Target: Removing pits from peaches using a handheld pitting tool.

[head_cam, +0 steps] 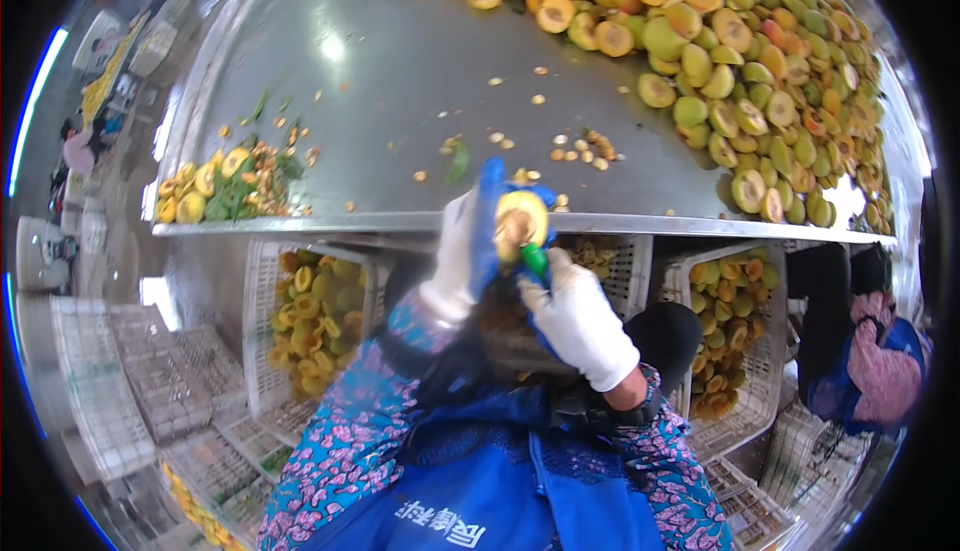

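Note:
My left hand [466,247], in a white glove with blue-coated fingers, holds a halved stone fruit [523,215] with its yellow cut face up, just over the table's front edge. A brown centre shows in that face. In my right hand [581,318], gloved alike, is a small tool with a green handle [535,260]; its tip meets the fruit and is hidden or blurred. Loose pits [579,147] and a green leaf [457,162] lie on the metal table [375,101] beyond my hands.
A large heap of fruit halves [739,63] covers the table's right side. Scraps and leaves [247,183] lie front left. Below the edge stand white crates of halves, one left [255,311] and one right [776,326]. Another person [881,363] is at far right. Crates [105,386] stack at left.

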Available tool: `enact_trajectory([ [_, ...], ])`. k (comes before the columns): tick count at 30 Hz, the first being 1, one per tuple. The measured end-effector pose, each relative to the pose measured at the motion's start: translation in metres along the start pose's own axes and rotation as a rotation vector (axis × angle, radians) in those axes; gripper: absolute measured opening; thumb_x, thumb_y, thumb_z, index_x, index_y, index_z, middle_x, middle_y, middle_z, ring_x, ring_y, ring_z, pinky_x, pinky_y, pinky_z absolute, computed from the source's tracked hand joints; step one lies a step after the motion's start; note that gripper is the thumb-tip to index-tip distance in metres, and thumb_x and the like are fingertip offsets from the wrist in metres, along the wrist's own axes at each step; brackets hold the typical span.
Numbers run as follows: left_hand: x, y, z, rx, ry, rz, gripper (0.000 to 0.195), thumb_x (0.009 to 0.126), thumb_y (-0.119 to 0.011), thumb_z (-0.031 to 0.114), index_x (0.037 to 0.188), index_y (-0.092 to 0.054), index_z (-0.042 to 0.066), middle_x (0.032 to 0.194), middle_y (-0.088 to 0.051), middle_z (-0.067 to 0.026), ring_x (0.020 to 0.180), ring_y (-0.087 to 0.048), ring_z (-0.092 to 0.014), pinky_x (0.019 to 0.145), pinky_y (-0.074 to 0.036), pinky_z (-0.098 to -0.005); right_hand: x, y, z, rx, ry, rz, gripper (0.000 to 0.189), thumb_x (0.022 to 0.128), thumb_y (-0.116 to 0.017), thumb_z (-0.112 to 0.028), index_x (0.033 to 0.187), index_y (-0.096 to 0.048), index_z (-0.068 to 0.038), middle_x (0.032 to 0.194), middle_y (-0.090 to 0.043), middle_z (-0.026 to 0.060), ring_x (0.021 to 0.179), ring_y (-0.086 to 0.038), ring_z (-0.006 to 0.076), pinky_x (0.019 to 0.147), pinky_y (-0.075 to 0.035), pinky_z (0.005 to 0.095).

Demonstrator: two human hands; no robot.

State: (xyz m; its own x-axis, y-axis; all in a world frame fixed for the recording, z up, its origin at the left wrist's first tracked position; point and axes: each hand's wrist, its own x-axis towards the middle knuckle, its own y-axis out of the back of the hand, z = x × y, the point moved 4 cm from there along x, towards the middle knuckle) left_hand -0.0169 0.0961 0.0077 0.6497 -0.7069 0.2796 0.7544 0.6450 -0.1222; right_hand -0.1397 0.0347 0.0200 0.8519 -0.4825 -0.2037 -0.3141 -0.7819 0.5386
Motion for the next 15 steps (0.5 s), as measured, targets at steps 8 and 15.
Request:
enact_trajectory([
  [8,-0.017,0.003,-0.024,0.068,0.368,-0.214,0.039,0.096,-0.047,0.031,0.09,-0.065,-0.002,0.08,-0.067,-0.0114,0.066,-0.062,-0.016,0.065,-0.049,-0.0261,-0.029,-0.016,0.031,0.172,-0.157,-0.206,0.031,0.088,-0.057,-0.027,0.097,-0.056,0.003,0.076,-0.061,0.0218,0.068,-0.061,0.0321,0.063,-0.047,0.04],
  [15,-0.018,0.008,-0.031,-0.042,0.553,-0.129,0.053,0.097,-0.045,0.04,0.084,-0.065,-0.007,0.075,-0.067,-0.0131,0.062,-0.064,-0.018,0.059,-0.052,-0.0283,-0.025,-0.029,0.022,0.523,-0.226,-0.205,0.03,0.088,-0.054,-0.024,0.098,-0.056,0.004,0.082,-0.063,0.0214,0.07,-0.062,0.0307,0.065,-0.048,0.0384],
])
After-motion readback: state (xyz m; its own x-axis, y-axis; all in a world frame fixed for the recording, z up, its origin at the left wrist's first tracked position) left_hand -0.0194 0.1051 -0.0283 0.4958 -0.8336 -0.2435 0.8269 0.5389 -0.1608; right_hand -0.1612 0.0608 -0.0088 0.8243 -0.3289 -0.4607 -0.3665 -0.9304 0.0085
